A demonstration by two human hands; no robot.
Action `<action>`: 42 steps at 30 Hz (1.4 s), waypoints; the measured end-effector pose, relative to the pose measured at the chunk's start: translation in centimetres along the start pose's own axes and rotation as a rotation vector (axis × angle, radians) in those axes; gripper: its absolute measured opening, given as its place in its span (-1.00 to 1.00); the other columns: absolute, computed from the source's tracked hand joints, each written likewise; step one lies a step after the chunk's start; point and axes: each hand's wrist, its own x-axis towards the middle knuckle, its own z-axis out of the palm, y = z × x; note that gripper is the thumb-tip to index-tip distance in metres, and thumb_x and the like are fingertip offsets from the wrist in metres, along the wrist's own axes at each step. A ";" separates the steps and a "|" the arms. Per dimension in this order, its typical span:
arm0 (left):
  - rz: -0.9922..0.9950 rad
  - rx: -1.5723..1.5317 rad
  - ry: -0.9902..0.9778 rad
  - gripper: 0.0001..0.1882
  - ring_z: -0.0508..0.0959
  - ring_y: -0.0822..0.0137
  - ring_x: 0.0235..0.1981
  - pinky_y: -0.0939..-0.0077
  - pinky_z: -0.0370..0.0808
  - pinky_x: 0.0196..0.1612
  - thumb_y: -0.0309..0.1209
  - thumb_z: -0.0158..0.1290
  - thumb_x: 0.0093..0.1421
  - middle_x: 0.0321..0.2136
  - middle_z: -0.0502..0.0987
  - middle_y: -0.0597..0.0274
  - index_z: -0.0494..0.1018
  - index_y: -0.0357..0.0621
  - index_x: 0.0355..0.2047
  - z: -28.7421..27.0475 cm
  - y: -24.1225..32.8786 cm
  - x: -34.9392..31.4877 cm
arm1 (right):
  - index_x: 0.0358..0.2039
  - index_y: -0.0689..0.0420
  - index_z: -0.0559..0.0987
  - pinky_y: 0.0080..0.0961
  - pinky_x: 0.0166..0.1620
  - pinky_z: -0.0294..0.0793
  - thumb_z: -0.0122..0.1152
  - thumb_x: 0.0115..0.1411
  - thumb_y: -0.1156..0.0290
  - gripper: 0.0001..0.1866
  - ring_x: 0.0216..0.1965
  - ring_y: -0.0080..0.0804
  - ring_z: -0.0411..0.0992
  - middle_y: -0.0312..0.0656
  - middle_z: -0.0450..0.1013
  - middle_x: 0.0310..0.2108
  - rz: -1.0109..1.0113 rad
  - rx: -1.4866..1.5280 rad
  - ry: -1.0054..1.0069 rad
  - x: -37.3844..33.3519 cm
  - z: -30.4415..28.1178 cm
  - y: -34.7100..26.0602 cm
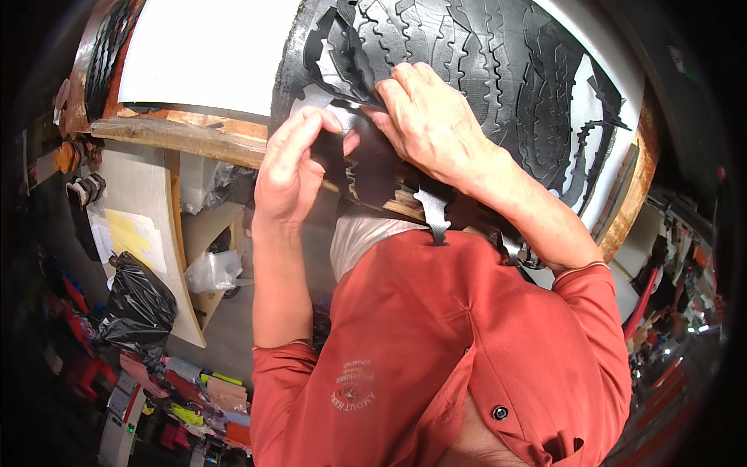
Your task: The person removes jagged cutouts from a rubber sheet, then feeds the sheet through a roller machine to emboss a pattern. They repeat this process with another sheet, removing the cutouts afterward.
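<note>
Our red cloth shirt (420,311) sits closest; our right hand (436,128) pinches a black, notched, leathery sheet (376,159); whether our curled left hand (289,167) grips it, we cannot tell.

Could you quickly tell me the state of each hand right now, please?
Left hand: open, fingers loosely curled beside the black cut-out sheet; contact cannot be told.
Right hand: closed, fingers pinching the black cut-out sheet.
</note>
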 end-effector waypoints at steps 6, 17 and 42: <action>0.011 -0.264 -0.169 -0.74 0.57 0.37 -0.10 0.21 0.62 0.11 -0.27 -0.15 0.59 -0.18 0.47 0.25 0.38 -0.17 -0.21 0.0 -0.8 1.4 | -0.30 0.33 0.59 -0.10 -0.13 0.59 0.29 0.33 0.27 -0.69 -0.20 0.06 0.52 0.08 0.50 -0.32 0.166 0.168 -0.124 0.9 -0.8 0.7; 0.122 0.477 0.451 -0.65 0.65 0.44 -0.17 0.56 0.59 -0.06 -0.44 0.20 0.42 -0.09 0.69 0.05 0.56 -0.44 0.12 6.1 2.7 -0.2 | -0.25 0.30 0.60 -0.20 -0.28 0.51 0.08 0.47 0.26 -0.67 -0.45 -0.12 0.50 0.03 0.50 -0.48 0.598 0.618 -0.117 1.1 -3.8 2.8; 0.092 -0.046 0.233 -0.91 0.66 0.45 -0.20 0.45 0.62 -0.04 -0.46 0.15 0.45 -0.19 0.68 0.21 0.59 -0.22 -0.15 4.8 -2.6 5.0 | -0.34 0.38 0.56 -0.14 -0.26 0.58 0.30 0.30 0.31 -0.68 -0.32 0.05 0.52 0.13 0.46 -0.39 0.127 0.106 -0.072 2.7 -3.5 1.9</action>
